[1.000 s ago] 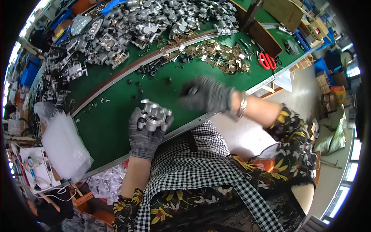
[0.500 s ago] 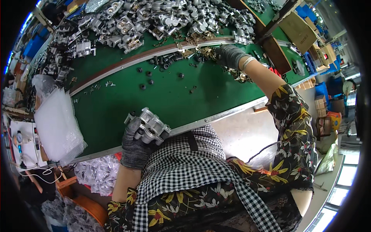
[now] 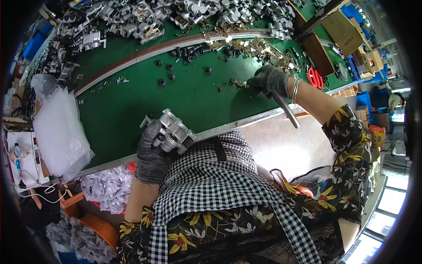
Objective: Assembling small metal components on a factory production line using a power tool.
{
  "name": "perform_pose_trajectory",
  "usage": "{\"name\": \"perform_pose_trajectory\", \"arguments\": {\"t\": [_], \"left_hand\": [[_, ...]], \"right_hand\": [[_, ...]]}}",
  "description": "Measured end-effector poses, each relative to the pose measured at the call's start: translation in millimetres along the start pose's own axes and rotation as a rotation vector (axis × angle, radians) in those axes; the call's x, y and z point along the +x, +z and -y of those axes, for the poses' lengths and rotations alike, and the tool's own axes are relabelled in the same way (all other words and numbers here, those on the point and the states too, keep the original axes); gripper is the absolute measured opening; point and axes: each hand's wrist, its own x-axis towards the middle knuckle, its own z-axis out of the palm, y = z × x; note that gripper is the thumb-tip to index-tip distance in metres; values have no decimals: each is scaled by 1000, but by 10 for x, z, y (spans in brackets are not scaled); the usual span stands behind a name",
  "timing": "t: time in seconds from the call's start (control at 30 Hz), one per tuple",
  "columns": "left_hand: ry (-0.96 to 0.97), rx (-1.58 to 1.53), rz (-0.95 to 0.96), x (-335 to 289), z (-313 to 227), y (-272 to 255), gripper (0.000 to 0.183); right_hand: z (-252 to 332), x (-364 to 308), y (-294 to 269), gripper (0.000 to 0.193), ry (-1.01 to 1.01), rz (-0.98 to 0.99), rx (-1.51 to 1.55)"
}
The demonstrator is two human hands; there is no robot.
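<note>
My left hand (image 3: pixel 151 154), in a grey knit glove, is closed around a silver cast-metal part (image 3: pixel 172 132) with round bores, held over the near edge of the green workbench (image 3: pixel 140 119). My right hand (image 3: pixel 271 81), gloved the same way, is closed above the right part of the bench. A grey metal rod (image 3: pixel 288 112), like a tool handle, sticks out of its grip toward me. Just off its fingertips shows a small brass-coloured clip (image 3: pixel 238 82); whether the fingers pinch it I cannot tell.
Loose brass clips (image 3: pixel 268 50) lie heaped beyond my right hand, near red-handled scissors (image 3: pixel 314 78). Black rubber pieces (image 3: pixel 191 53) and small pins (image 3: pixel 107 83) are scattered about. Behind a raised rail (image 3: pixel 176 45) cast parts (image 3: pixel 145 26) pile up. White foam sheets (image 3: pixel 61 132) stand at left.
My right hand has drawn back toward me from the heap of brass clips, and the metal rod now shows in it. My left hand keeps its hold on the cast part, nearly still.
</note>
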Motion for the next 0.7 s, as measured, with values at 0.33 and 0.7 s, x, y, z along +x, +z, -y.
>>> {"name": "perform_pose_trajectory", "arguments": {"t": [0.33, 0.7], "left_hand": [[48, 160, -97, -54, 22, 30, 42], [107, 93, -1, -303, 16, -244, 42]], "right_hand": [[288, -50, 48, 18, -745, -92, -545], [183, 42, 48, 14, -814, -143, -488]]}}
